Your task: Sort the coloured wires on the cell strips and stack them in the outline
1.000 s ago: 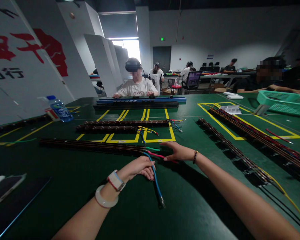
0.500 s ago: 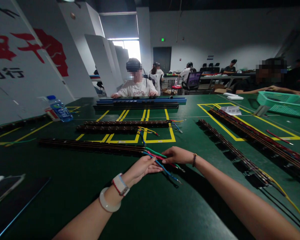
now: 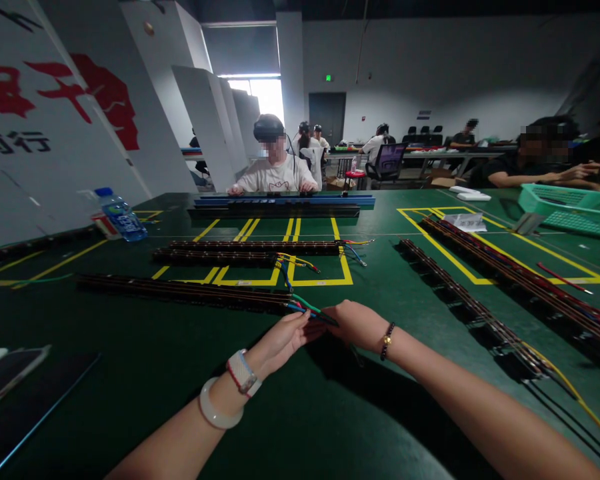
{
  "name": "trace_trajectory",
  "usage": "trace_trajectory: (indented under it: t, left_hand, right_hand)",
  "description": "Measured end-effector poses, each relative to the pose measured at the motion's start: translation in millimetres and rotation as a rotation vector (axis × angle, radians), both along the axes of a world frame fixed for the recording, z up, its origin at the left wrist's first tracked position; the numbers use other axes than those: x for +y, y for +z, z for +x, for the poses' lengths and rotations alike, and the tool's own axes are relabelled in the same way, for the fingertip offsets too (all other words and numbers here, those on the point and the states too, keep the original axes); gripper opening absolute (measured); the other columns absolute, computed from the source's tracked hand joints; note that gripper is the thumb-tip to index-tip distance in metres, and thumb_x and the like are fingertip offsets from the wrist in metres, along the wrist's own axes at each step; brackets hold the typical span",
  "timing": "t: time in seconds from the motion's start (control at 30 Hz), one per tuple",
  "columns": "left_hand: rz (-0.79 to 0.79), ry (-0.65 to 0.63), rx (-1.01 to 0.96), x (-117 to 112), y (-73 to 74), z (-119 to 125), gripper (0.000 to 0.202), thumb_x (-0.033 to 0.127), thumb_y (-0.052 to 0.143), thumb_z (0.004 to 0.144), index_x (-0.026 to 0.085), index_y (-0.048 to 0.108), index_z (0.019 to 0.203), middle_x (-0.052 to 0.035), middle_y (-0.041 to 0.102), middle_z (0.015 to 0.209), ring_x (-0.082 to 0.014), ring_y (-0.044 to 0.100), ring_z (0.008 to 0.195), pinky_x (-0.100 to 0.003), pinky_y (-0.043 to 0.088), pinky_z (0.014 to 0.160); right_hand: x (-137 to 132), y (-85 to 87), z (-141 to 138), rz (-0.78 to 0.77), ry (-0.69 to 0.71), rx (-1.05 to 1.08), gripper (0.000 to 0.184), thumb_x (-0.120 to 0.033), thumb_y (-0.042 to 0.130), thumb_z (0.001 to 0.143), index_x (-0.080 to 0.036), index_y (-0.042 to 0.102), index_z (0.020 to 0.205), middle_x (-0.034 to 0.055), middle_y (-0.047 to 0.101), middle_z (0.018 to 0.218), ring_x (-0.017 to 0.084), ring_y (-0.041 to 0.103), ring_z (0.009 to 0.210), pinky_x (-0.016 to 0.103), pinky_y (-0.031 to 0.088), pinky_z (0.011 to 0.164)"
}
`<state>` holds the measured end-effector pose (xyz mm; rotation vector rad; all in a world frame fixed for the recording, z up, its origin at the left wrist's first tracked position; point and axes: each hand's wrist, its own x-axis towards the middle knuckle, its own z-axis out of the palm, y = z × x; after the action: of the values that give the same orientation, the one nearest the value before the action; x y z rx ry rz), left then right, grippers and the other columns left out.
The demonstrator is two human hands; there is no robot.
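Note:
A long dark bar assembly (image 3: 190, 291) with copper-coloured strips lies across the table before me. Green, blue and red wires (image 3: 304, 305) come out of its right end. My left hand (image 3: 287, 339) is closed on these wires close to the bar, thumb on top and fingers beneath. Just to the right, my right hand (image 3: 353, 323) wraps round the same wires from above, its knuckles towards me. The lugged wire ends are mostly hidden under the right hand. Both hands are nearly touching.
Two shorter bar assemblies (image 3: 215, 258) with coloured wires lie behind, over yellow tape. More long assemblies (image 3: 473, 303) lie right. A water bottle (image 3: 121, 215) stands left; a green basket (image 3: 570, 210) sits far right. A person (image 3: 275, 163) sits opposite behind blue and black rails (image 3: 280, 201).
My right hand has turned and closed over the wires, so their loose ends, fanned out before, are now largely covered. My left hand has stayed almost in place.

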<state>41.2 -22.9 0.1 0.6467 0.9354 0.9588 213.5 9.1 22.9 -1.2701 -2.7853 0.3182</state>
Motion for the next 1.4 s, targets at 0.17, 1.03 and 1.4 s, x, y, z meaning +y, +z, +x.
trace_trajectory:
  t: [0.17,1.03,1.4]
  left_hand:
    - [-0.047,-0.043,-0.217,0.3,-5.0,2.6,0.015,0.019,0.050,0.089,0.009,0.060,0.094,-0.0119,0.065,0.099,-0.0166,0.063,0.093,-0.032,0.046,0.093]
    - [-0.066,0.049,-0.118,-2.8,-7.5,9.6,0.009,0.017,0.058,0.084,0.010,0.058,0.078,-0.0053,0.064,0.071,-0.0127,0.061,0.063,-0.023,0.046,0.064]
    - [-0.016,0.043,-0.166,-1.4,-11.4,5.0,0.010,0.020,0.053,0.087,0.011,0.056,0.089,-0.0065,0.065,0.079,-0.0160,0.063,0.071,-0.032,0.051,0.076]
  right_hand:
    - [-9.2,-6.9,-4.1,0.171,0.004,-0.100,0.029,-0.014,0.042,0.090,-0.012,0.059,0.113,0.0152,0.067,0.085,0.023,0.066,0.076,0.028,0.047,0.063]
    - [-32.2,24.8,13.6,0.126,0.402,-0.026,0.020,-0.024,0.069,0.075,-0.032,0.071,0.094,0.0054,0.058,0.098,0.021,0.049,0.095,0.033,0.036,0.080]
    - [-2.2,42.9,26.9,0.257,0.114,0.490,0.017,-0.021,0.051,0.088,-0.015,0.067,0.090,0.0054,0.063,0.084,0.013,0.056,0.078,0.024,0.041,0.071]
